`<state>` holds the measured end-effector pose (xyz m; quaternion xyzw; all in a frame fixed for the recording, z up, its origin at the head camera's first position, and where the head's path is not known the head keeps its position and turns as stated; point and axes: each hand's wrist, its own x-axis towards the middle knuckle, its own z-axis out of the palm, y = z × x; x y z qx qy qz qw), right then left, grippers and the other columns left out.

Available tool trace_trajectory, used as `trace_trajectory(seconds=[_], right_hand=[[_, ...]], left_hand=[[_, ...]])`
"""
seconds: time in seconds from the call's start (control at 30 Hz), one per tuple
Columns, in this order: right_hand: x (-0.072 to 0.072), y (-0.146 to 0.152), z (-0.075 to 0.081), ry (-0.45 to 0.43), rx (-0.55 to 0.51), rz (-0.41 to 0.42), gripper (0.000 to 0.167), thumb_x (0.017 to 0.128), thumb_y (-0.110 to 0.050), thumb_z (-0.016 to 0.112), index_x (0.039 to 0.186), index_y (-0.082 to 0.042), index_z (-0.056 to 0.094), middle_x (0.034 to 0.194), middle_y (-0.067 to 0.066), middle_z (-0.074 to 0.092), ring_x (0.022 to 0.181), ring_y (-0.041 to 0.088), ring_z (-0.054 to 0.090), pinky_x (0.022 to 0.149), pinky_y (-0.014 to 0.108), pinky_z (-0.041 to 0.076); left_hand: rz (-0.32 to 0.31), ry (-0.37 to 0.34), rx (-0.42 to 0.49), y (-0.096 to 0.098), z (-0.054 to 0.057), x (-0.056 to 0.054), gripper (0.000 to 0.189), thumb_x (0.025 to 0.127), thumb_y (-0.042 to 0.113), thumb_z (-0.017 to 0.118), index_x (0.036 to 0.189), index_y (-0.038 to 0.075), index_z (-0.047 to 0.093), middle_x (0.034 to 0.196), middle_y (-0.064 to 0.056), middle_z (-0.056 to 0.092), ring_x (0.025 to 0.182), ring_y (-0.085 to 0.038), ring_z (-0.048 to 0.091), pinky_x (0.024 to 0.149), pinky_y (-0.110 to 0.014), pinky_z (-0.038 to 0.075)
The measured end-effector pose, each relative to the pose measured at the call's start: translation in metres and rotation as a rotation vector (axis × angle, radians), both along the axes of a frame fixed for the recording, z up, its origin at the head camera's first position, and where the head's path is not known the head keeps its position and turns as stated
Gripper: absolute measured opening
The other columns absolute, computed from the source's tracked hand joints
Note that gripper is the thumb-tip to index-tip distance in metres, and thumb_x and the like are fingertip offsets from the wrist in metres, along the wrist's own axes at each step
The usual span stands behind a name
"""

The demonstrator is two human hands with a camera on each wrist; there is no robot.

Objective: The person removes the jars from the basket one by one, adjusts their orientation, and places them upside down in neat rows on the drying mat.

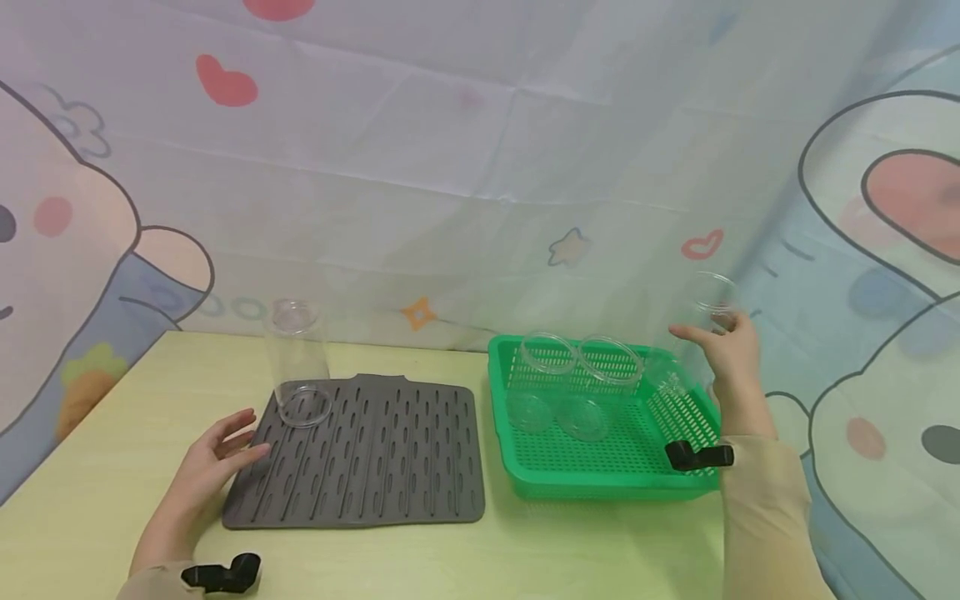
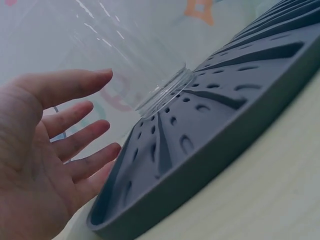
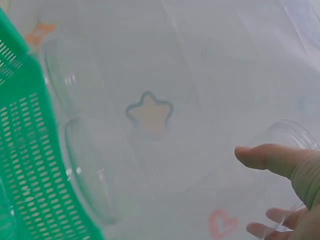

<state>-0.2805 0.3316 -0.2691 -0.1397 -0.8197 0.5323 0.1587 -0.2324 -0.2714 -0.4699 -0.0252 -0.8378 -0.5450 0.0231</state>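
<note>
My right hand (image 1: 729, 350) grips a tall clear plastic cup (image 1: 678, 360) over the right rear part of the green basket (image 1: 615, 482). The cup tilts slightly, its mouth up. Thumb and fingers also show around it in the right wrist view. Inside the basket, two more clear cups (image 1: 549, 367) stand side by side with their rims upward. Another clear cup (image 1: 300, 358) stands mouth down on the back left corner of a grey draining mat (image 1: 375, 458). Just left of that mat is my left hand (image 1: 210, 462), fingers spread and loosely bent, apart from the cup.
The mat and basket stand next to each other on a pale yellow table (image 1: 360, 567), a narrow gap between them. A printed cloth (image 1: 420, 167) with cartoon figures hangs directly behind the table and along the right side.
</note>
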Motion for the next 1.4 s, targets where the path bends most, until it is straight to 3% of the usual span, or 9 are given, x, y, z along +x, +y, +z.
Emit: trace_trajectory(seconds=[0.1, 0.23, 0.33, 0.53, 0.63, 0.73, 0.93, 1.13, 1.4], right_hand=[[0.005, -0.012, 0.012, 0.079, 0.045, -0.066, 0.090, 0.084, -0.026, 0.077, 0.155, -0.020, 0.023, 0.161, 0.007, 0.023, 0.147, 0.026, 0.025, 0.117, 0.047, 0.032], [0.014, -0.030, 0.024, 0.174, 0.096, -0.086, 0.093, 0.080, -0.022, 0.081, 0.155, -0.024, 0.026, 0.159, 0.003, 0.029, 0.146, 0.021, 0.027, 0.116, 0.045, 0.033], [0.019, -0.045, 0.028, 0.252, 0.124, -0.078, 0.092, 0.076, -0.020, 0.084, 0.153, -0.022, 0.032, 0.157, 0.001, 0.035, 0.144, 0.018, 0.030, 0.117, 0.041, 0.031], [0.022, -0.074, 0.026, 0.481, 0.202, -0.084, 0.081, 0.067, -0.011, 0.088, 0.139, -0.005, 0.050, 0.138, 0.011, 0.054, 0.129, 0.023, 0.046, 0.109, 0.043, 0.038], [0.024, -0.087, 0.023, 0.561, 0.245, -0.083, 0.082, 0.066, -0.009, 0.088, 0.139, -0.003, 0.050, 0.135, 0.017, 0.054, 0.125, 0.029, 0.046, 0.105, 0.051, 0.039], [0.025, -0.099, 0.018, 0.604, 0.289, -0.074, 0.086, 0.066, -0.012, 0.088, 0.142, -0.006, 0.048, 0.139, 0.018, 0.050, 0.127, 0.033, 0.044, 0.104, 0.057, 0.037], [0.030, -0.131, 0.012, 0.702, 0.355, 0.001, 0.087, 0.062, -0.012, 0.089, 0.140, -0.007, 0.050, 0.138, 0.020, 0.050, 0.127, 0.033, 0.044, 0.107, 0.055, 0.037], [0.036, -0.176, 0.004, 0.692, 0.420, 0.120, 0.086, 0.064, -0.013, 0.089, 0.141, -0.009, 0.050, 0.136, 0.020, 0.048, 0.127, 0.036, 0.045, 0.106, 0.057, 0.040], [0.037, -0.227, -0.030, 0.832, 0.634, 0.210, 0.082, 0.061, -0.013, 0.089, 0.135, -0.010, 0.053, 0.128, 0.018, 0.055, 0.113, 0.038, 0.053, 0.097, 0.057, 0.042]], left_hand=[[-0.003, 0.050, -0.002, 0.000, 0.003, 0.001, 0.075, 0.096, 0.020, 0.064, 0.151, -0.007, 0.020, 0.151, -0.032, 0.029, 0.136, -0.042, 0.037, 0.080, 0.001, 0.036], [0.005, 0.118, 0.003, 0.001, 0.010, 0.002, 0.075, 0.095, 0.022, 0.065, 0.152, -0.002, 0.023, 0.151, -0.026, 0.032, 0.122, 0.003, 0.043, 0.084, -0.001, 0.039], [0.012, 0.166, 0.012, 0.002, 0.015, 0.003, 0.076, 0.094, 0.023, 0.067, 0.153, 0.002, 0.024, 0.150, -0.016, 0.037, 0.110, 0.021, 0.037, 0.085, -0.001, 0.039], [0.053, 0.320, 0.077, 0.018, 0.028, 0.004, 0.069, 0.091, 0.013, 0.070, 0.151, 0.012, 0.035, 0.135, 0.022, 0.046, 0.114, 0.018, 0.043, 0.088, -0.002, 0.039], [0.067, 0.384, 0.079, 0.029, 0.037, 0.004, 0.069, 0.089, 0.011, 0.072, 0.149, 0.014, 0.039, 0.133, 0.026, 0.047, 0.115, 0.017, 0.045, 0.089, -0.002, 0.038], [0.064, 0.421, 0.069, 0.038, 0.049, 0.005, 0.070, 0.087, 0.009, 0.074, 0.148, 0.014, 0.040, 0.134, 0.024, 0.049, 0.116, 0.017, 0.045, 0.091, -0.002, 0.037], [0.024, 0.463, 0.079, 0.056, 0.068, 0.008, 0.077, 0.083, 0.003, 0.076, 0.149, 0.015, 0.039, 0.141, 0.016, 0.049, 0.120, 0.014, 0.045, 0.094, -0.002, 0.037], [-0.044, 0.473, 0.089, 0.071, 0.077, 0.009, 0.084, 0.082, 0.001, 0.076, 0.152, 0.017, 0.033, 0.149, 0.006, 0.045, 0.124, 0.014, 0.042, 0.096, -0.003, 0.036], [-0.153, 0.499, 0.101, 0.091, 0.082, 0.009, 0.088, 0.081, -0.002, 0.076, 0.153, 0.015, 0.030, 0.152, -0.005, 0.042, 0.126, 0.014, 0.042, 0.098, -0.004, 0.036]])
